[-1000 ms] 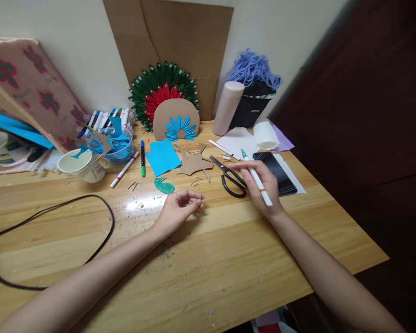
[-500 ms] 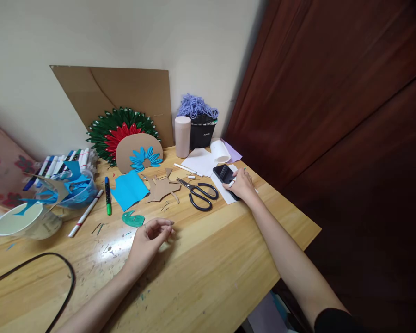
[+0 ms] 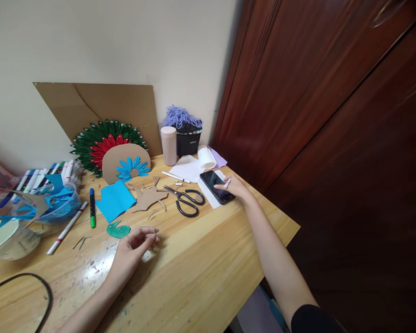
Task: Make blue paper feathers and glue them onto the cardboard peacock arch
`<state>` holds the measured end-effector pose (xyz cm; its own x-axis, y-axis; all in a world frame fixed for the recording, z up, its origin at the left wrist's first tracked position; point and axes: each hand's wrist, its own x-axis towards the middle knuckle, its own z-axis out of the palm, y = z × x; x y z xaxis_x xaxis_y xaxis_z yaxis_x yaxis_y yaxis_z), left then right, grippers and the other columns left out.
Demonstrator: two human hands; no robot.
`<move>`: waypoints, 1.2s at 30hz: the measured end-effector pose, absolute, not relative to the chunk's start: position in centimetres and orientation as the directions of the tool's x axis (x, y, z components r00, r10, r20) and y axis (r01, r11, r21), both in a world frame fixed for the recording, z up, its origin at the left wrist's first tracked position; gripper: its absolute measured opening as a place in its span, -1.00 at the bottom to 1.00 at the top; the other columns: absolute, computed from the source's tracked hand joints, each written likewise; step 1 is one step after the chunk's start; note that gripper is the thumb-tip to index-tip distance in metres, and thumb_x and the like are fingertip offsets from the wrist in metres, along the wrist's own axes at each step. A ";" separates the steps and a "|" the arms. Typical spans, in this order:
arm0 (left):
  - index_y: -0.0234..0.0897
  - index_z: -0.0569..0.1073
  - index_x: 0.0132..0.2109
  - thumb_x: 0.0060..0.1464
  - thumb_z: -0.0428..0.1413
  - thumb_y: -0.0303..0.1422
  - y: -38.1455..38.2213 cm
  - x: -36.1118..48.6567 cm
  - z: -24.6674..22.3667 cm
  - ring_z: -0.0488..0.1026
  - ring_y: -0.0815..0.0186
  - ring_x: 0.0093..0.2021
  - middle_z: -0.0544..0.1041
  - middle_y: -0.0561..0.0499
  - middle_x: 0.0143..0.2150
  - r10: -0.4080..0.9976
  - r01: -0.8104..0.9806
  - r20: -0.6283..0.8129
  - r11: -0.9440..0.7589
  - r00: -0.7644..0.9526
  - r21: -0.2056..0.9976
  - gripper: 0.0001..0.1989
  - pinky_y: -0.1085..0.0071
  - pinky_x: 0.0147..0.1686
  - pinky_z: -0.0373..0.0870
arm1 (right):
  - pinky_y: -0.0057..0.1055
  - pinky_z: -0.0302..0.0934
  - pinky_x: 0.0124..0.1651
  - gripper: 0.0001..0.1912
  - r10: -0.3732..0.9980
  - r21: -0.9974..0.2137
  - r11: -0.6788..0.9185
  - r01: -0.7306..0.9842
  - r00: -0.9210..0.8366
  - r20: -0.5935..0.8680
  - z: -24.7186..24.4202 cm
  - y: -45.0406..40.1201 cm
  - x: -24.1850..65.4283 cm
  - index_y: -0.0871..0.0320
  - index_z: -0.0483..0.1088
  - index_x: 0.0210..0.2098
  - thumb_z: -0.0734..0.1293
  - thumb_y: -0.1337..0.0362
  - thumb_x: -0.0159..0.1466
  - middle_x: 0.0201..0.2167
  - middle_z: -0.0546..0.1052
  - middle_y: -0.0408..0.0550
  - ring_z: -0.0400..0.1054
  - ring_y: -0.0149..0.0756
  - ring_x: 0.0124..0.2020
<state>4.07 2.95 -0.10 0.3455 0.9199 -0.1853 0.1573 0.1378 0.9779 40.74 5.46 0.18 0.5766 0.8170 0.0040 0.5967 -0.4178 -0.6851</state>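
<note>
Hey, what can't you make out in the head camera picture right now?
In the head view:
- Marker: mostly hidden by the right hand; only a short white part shows.
- Phone: screen too dark to read, partly covered by that hand.
- Cup: cut off by the left edge.
- Cord: both ends beyond the picture's edges.
- Green and red flower: lower part hidden behind round cardboard.
</note>
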 end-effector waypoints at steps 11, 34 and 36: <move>-0.38 0.46 -0.23 -0.11 0.20 -0.14 3.3 3.8 -0.9 0.49 0.23 -0.38 0.57 -0.14 -0.36 0.911 0.200 -0.197 0.130 0.362 0.971 -0.61 0.38 -0.35 0.41 | -0.52 0.12 -0.55 -0.43 0.823 -0.749 -0.488 0.448 0.523 -0.223 1.0 4.8 42.7 0.13 0.18 -0.53 0.59 0.24 -0.39 -0.62 0.34 -0.27 0.25 -0.41 -0.53; -0.35 0.49 -0.25 -0.08 0.19 -0.14 3.1 3.8 -0.7 0.50 0.25 -0.39 0.58 -0.12 -0.35 0.915 0.211 -0.164 0.090 0.368 0.973 -0.65 0.40 -0.36 0.43 | -0.49 0.20 -0.34 -0.63 0.789 -0.858 -0.168 0.485 0.588 0.177 2.2 4.6 42.4 0.10 0.15 -0.42 0.08 -0.07 0.24 -0.43 0.38 -0.14 0.29 -0.38 -0.38; -0.35 0.49 -0.26 -0.08 0.19 -0.14 3.1 3.8 -0.7 0.50 0.25 -0.39 0.58 -0.12 -0.36 0.916 0.209 -0.166 0.093 0.365 0.973 -0.66 0.40 -0.36 0.42 | -0.49 0.20 -0.34 -0.66 0.807 -0.852 -0.157 0.499 0.562 0.181 2.3 4.4 42.5 0.10 0.18 -0.41 0.11 -0.05 0.22 -0.41 0.39 -0.13 0.29 -0.39 -0.39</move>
<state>3.83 3.05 -0.70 0.3649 0.9162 -0.1656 0.2092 0.0926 0.9735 42.45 4.41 2.25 0.5624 0.8069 0.1807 0.4993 -0.1571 -0.8521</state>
